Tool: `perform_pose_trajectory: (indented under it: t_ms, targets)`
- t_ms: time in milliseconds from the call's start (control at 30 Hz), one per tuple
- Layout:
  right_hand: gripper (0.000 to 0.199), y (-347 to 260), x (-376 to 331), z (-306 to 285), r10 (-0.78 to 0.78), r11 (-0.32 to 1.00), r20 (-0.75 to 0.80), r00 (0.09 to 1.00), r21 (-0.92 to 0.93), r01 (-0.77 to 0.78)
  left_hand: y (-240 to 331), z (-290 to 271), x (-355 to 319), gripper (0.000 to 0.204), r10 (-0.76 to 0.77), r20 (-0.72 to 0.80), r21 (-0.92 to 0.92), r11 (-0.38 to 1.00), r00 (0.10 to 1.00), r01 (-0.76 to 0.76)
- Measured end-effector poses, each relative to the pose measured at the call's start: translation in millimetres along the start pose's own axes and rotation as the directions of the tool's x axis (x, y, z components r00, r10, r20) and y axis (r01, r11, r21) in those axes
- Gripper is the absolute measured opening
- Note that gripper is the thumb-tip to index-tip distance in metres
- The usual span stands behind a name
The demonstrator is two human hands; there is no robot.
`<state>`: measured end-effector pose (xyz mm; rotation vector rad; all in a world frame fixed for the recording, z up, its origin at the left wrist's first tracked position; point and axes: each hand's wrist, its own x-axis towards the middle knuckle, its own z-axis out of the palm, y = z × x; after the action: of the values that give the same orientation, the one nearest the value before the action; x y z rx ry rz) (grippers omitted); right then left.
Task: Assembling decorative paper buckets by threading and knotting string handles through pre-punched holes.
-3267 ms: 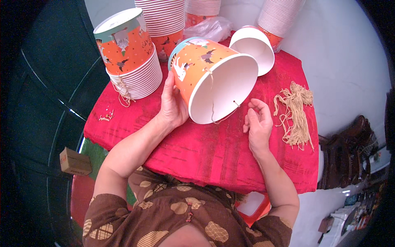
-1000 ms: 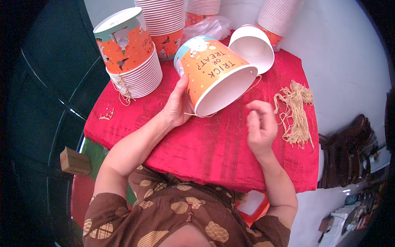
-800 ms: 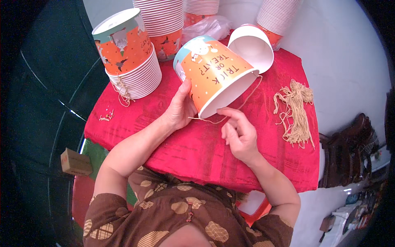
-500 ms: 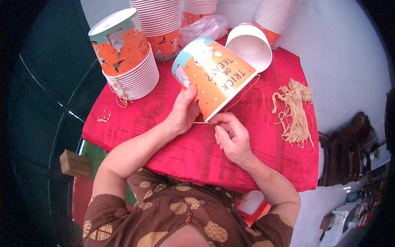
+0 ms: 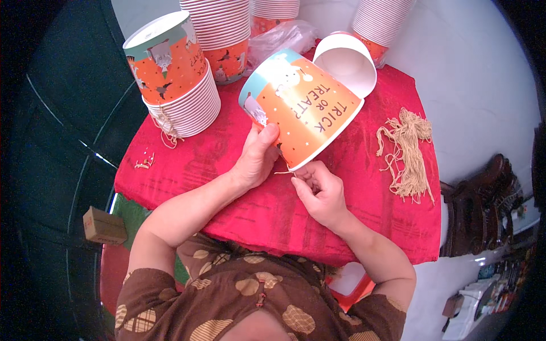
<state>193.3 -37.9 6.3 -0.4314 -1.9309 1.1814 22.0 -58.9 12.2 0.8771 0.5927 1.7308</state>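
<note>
An orange printed paper bucket (image 5: 307,111) with a teal band is tilted above the table, its white rim toward my right hand. My left hand (image 5: 259,156) grips it by the side, thumb on the printed wall and the other fingers hidden behind. Just under the rim's lower corner, my right hand (image 5: 321,193) is closed with bent fingers, pinching a thin beige string (image 5: 282,172) whose short end sticks out to the left. Part of the string is hidden by the rim and fingers. Behind the held bucket, another bucket (image 5: 347,68) lies on its side, showing a white inside.
A red cloth covers the table (image 5: 239,219). At left stands a stack of upturned buckets (image 5: 170,79) with string hanging from it; taller stacks (image 5: 222,28) and a clear plastic bag (image 5: 281,42) are behind. A bundle of beige strings (image 5: 408,156) lies at right, small scraps (image 5: 146,161) at left.
The bucket has turned slightly and shifted a little right, with my left hand following. The string seen below the rim on the right no longer shows. My right hand's fingers have drawn slightly downward.
</note>
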Motion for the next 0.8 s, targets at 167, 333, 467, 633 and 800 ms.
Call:
perform_pose_trajectory:
  t_ms: [167, 333, 467, 633, 800]
  targets:
    - [0.017, -1, 3, 1, -0.118, 0.974, -0.032, 0.992, -0.199, 0.110, -4, 4, -4, 0.088, -0.018, -0.043, 0.109, 0.994, 0.999, 0.022]
    - [0.018, -2, 5, 1, -0.206, 0.937, -0.053, 0.977, -0.299, 0.181, -5, 4, -4, 0.089, -0.055, -0.007, 0.073, 0.996, 0.998, 0.056]
    - [0.018, -4, 6, -1, -0.289, 0.897, -0.029, 0.957, -0.359, 0.259, -5, 4, -5, 0.087, -0.075, 0.026, 0.041, 0.996, 0.997, 0.074]
    - [0.018, -8, 8, -5, -0.367, 0.817, 0.039, 0.929, -0.464, 0.343, 3, 5, -7, 0.089, -0.120, 0.102, -0.026, 0.992, 0.987, 0.124]
    - [0.018, -8, 11, -10, -0.436, 0.718, 0.123, 0.891, -0.549, 0.427, 4, 0, -3, 0.092, -0.137, 0.031, -0.019, 0.990, 0.990, 0.138]
